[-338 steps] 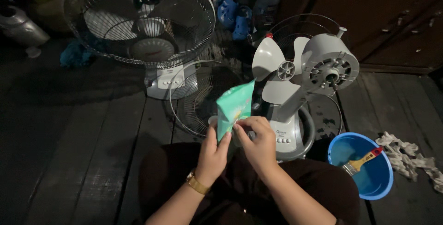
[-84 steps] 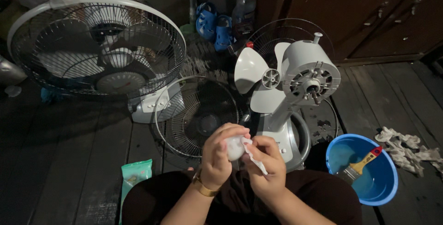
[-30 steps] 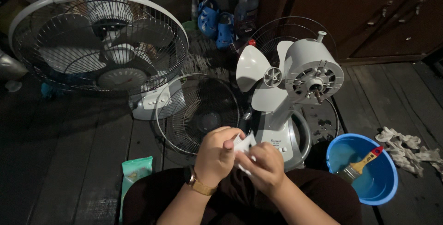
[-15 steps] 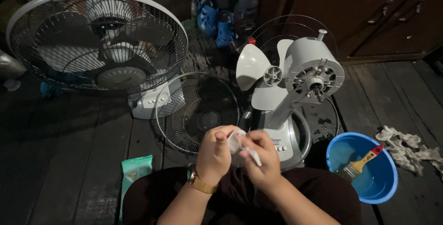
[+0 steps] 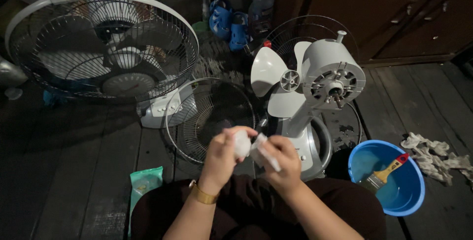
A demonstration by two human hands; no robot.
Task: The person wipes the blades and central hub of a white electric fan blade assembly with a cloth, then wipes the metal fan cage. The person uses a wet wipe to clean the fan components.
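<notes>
Both hands, left [image 5: 224, 154] and right [image 5: 282, 163], pinch a white wipe [image 5: 250, 146] between them above the lap, near the open fan [image 5: 315, 92]; soft, light and limp, it likely handles best by its edges.

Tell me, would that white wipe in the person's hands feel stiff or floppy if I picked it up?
Probably floppy: the white wipe bunches and folds between the left hand and right hand. Likely very light, since a fingertip pinch holds it. It may be damp, as a green wipe packet lies nearby.
</notes>
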